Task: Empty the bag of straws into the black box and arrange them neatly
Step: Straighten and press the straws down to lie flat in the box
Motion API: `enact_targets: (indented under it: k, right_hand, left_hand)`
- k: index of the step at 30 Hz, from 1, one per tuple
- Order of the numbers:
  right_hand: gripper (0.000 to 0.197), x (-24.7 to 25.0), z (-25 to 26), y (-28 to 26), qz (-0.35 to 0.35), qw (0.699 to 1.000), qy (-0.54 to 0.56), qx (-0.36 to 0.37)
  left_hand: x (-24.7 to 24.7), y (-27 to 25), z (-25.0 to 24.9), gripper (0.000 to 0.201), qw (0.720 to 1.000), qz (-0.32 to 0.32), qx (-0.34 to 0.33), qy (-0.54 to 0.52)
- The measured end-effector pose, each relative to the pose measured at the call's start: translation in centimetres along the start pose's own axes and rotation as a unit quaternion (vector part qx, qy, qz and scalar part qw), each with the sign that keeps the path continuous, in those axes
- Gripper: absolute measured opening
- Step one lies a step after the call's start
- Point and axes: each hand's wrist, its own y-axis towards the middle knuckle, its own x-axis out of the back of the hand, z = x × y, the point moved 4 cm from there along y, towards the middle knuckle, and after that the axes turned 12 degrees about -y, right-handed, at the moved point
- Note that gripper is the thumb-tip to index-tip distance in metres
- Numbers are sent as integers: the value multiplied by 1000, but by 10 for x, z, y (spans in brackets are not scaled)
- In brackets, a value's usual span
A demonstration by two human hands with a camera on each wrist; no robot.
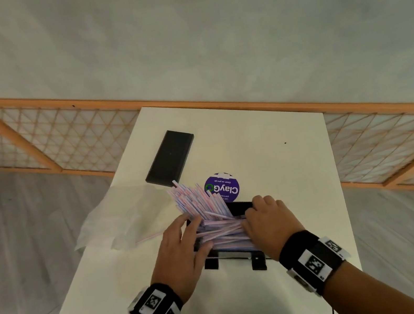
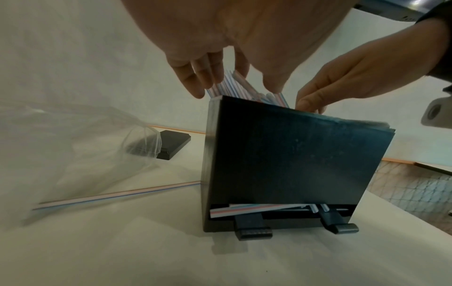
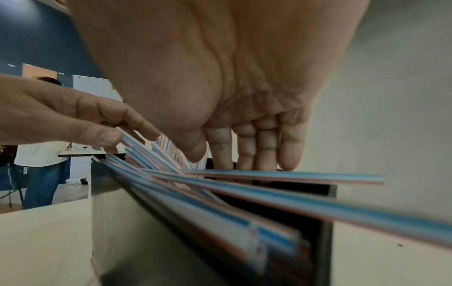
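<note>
Tall rectangular black box (image 2: 293, 154), smooth matte walls, upright near the front of the pale smooth surface (image 1: 281, 143), two black clip-like feet at its base. Thin plastic straws (image 1: 203, 207) striped pink, blue and white, heaped in and over the open top, fanned untidily toward the far left; a few visible through the low slot at the box's bottom in the left wrist view. One loose striped straw (image 2: 117, 195) flat on the surface just left of the box. Crumpled clear plastic bag (image 1: 118, 222) lying left, apparently empty, partly overhanging the surface edge. Flat black rectangular lid (image 1: 170, 157) farther back, apart from the box.

Left hand (image 1: 180, 247) with fingers extended, resting on the straws' left side; right hand (image 1: 270, 223) with fingers fairly straight, pressing on the right side. Neither curled round anything. Box top largely hidden beneath both hands; near straws blurred in the right wrist view.

Round purple sticker (image 1: 222, 188) behind the box reading "ClayG", smaller print illegible.
</note>
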Motion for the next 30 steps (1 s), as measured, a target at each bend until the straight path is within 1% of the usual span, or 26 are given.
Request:
enact_targets:
  k: [1, 3, 4, 6, 7, 8, 9, 10, 11, 12, 13, 14, 15, 17, 20, 21, 23, 28, 30]
  right_hand:
    - [13, 0, 4, -1, 17, 999, -2, 32]
    - [16, -2, 10, 0, 45, 995, 19, 92]
    - [18, 0, 12, 2, 52, 992, 44, 104]
    - [20, -1, 15, 9, 56, 990, 95, 87]
    - [23, -4, 15, 16, 57, 989, 121, 60]
    - [30, -8, 14, 23, 70, 987, 146, 23]
    - [43, -14, 15, 30, 83, 982, 168, -5]
    - [55, -18, 18, 36, 94, 977, 192, -21]
    - [61, -21, 21, 41, 107, 969, 223, -25]
    - [58, -23, 24, 46, 121, 959, 254, -29]
    - [47, -22, 26, 50, 130, 948, 289, -31]
    - [32, -22, 27, 52, 134, 935, 326, -36]
    - [22, -22, 29, 55, 132, 922, 362, -35]
    - [22, -24, 27, 58, 130, 899, 416, -38]
    - [23, -29, 20, 57, 132, 856, 497, -40]
    - [24, -31, 17, 57, 128, 848, 514, -38]
    - [24, -28, 14, 54, 99, 850, 518, -21]
    - [16, 0, 3, 42, 1, 890, 455, -24]
    - [15, 20, 0, 35, -50, 903, 427, 0]
  left_hand:
    - [1, 1, -1, 58, 1000, -2, 3, 2]
    - [1, 3, -2, 55, 1000, -3, 3, 3]
    - [1, 4, -2, 54, 1000, -3, -2, 4]
    - [2, 5, -1, 53, 1000, -4, -17, 13]
    - [2, 5, -1, 53, 999, -5, -35, 25]
    - [2, 5, -4, 53, 997, -2, -61, 43]
    - [0, 5, -7, 53, 994, 7, -94, 63]
    - [-3, 5, -11, 53, 988, 19, -129, 85]
    - [-7, 6, -15, 53, 981, 35, -160, 105]
    - [-12, 6, -17, 52, 974, 48, -184, 126]
    - [-17, 7, -17, 52, 967, 57, -199, 146]
    - [-21, 9, -16, 55, 964, 63, -200, 163]
    - [-23, 11, -12, 61, 964, 68, -192, 173]
    - [-23, 16, -4, 68, 964, 73, -173, 186]
    - [-23, 18, 2, 61, 961, 77, -184, 189]
    - [-24, 18, 4, 60, 961, 80, -190, 184]
    - [-27, 18, 6, 58, 962, 87, -195, 172]
    - [-31, 20, 10, 53, 960, 91, -208, 162]
    - [-31, 22, 10, 53, 958, 90, -219, 162]
